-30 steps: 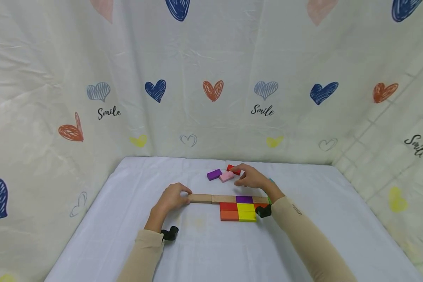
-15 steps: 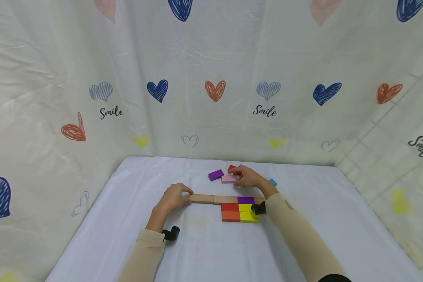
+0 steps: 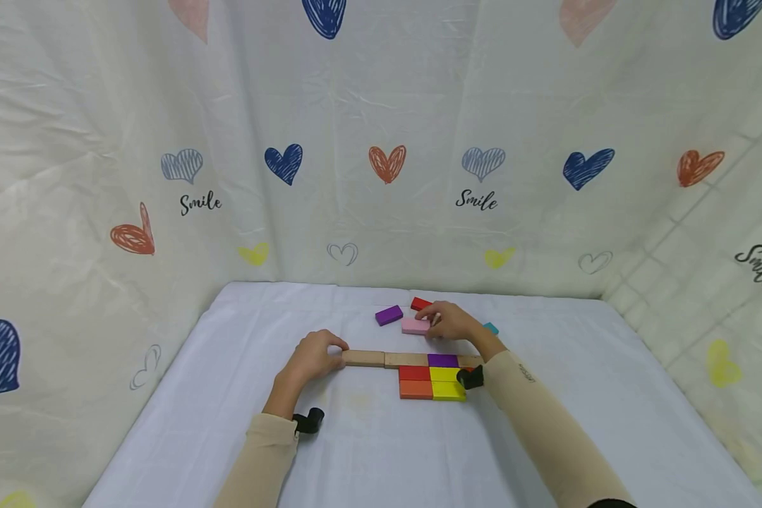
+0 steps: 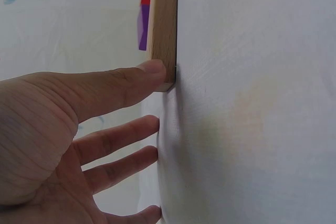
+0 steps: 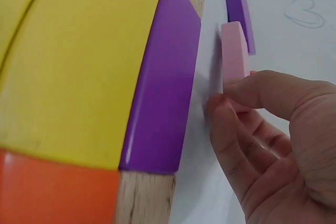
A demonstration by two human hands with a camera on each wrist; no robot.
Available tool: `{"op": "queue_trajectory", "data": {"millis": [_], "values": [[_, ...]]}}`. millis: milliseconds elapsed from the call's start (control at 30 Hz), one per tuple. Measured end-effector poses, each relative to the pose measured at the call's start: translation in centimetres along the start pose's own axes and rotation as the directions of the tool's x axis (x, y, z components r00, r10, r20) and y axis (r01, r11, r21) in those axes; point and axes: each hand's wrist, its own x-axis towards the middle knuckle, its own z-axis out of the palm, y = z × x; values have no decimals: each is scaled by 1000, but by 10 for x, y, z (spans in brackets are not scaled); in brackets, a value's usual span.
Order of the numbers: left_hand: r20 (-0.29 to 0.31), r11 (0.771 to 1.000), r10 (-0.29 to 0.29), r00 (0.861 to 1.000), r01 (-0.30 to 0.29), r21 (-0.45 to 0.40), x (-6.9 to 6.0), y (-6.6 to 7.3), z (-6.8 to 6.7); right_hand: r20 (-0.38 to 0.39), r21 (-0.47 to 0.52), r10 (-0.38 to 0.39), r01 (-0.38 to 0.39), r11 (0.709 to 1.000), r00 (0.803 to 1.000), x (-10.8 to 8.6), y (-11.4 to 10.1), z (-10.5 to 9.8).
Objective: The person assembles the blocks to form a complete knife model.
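A row of wooden blocks (image 3: pixel 363 358) with one purple block (image 3: pixel 442 360) lies across the table, red, orange and yellow blocks (image 3: pixel 445 391) against its near side. My left hand (image 3: pixel 315 356) pinches the row's left end; in the left wrist view my thumb presses the wooden block (image 4: pixel 164 30) and three fingertips (image 4: pixel 149 124) touch the cloth, the index finger hidden. Beyond the row, my right hand (image 3: pixel 452 322) pinches the right end of a pink block (image 3: pixel 414 326). In the right wrist view, thumb and finger meet at the pink block's (image 5: pixel 234 51) near end.
Behind the pink block lie a loose purple block (image 3: pixel 389 315) and a red block (image 3: pixel 420 303). A teal block (image 3: pixel 492 328) shows behind my right wrist, which hides the row's right end. A white cloth (image 3: pixel 355 451) covers the table, with a printed curtain (image 3: pixel 381 92) behind.
My right hand has left the red block and come nearer, onto the pink block. That block has turned straighter and shifted right. My left hand keeps its place on the row.
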Motion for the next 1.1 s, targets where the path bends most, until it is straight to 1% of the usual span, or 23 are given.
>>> {"op": "queue_trajectory", "data": {"millis": [167, 267, 333, 500, 567, 800, 1100], "values": [[3, 1000, 7, 1000, -7, 10, 1, 0, 0, -5, 46, 5, -5, 999, 1000, -14, 2, -6], [-1, 1000, 14, 1000, -14, 14, 1, 0, 0, -2, 76, 5, -5, 997, 1000, -26, 2, -10], [-1, 1000, 6, 1000, -6, 12, 2, -1, 0, 2, 80, -10, 9, 997, 1000, -34, 2, -13], [1, 1000, -6, 1000, 6, 9, 2, -1, 0, 16, 65, -55, 54, 996, 998, -53, 10, -19], [3, 1000, -8, 1000, 8, 6, 1, -1, 0, 10, 61, -52, 51, 997, 999, -61, 15, -22], [6, 1000, -19, 1000, 19, 7, 0, -1, 1, -29, -39, -98, 97, 995, 995, -94, 29, -28], [8, 1000, -17, 1000, 17, 5, 1, -1, 1, -45, 7, -95, 95, 995, 994, -132, 47, -30]]}}
